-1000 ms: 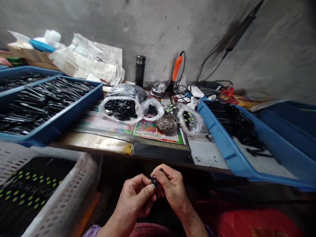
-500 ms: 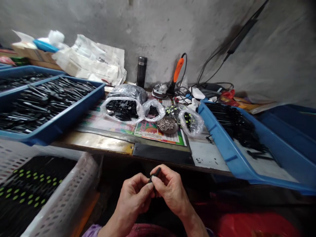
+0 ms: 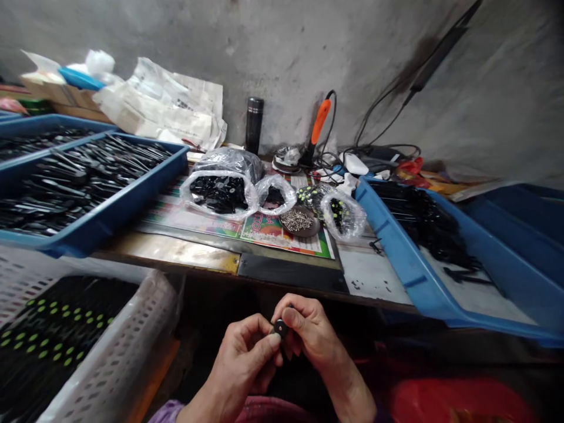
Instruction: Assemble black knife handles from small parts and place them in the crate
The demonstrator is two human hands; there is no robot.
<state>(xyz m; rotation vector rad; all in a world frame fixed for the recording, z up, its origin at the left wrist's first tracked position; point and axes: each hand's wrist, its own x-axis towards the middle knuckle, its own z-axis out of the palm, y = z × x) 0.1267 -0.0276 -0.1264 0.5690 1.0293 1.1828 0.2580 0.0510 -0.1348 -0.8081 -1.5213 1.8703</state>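
Both hands meet low in the middle of the view, in front of the table edge. A small black part (image 3: 280, 328) with a round face and a tiny light centre sits between their fingertips. My left hand (image 3: 247, 355) pinches it from the left, and my right hand (image 3: 311, 335) grips it from the right. Beyond them on the table are a dish of small metal pins (image 3: 296, 221), a bag of black round parts (image 3: 220, 195), a smaller bag of black parts (image 3: 274, 195) and a bag of black and yellow-green parts (image 3: 339, 212).
A blue tray of black parts (image 3: 88, 182) stands left, another blue tray (image 3: 409, 264) right. A white basket (image 3: 118, 346) is at lower left. Behind are a black cylinder (image 3: 254, 126), an orange-handled tool (image 3: 320, 121) and cables.
The black part between my fingers has turned: it stood as a narrow bar and now shows its round face. Both hands have shifted slightly right.
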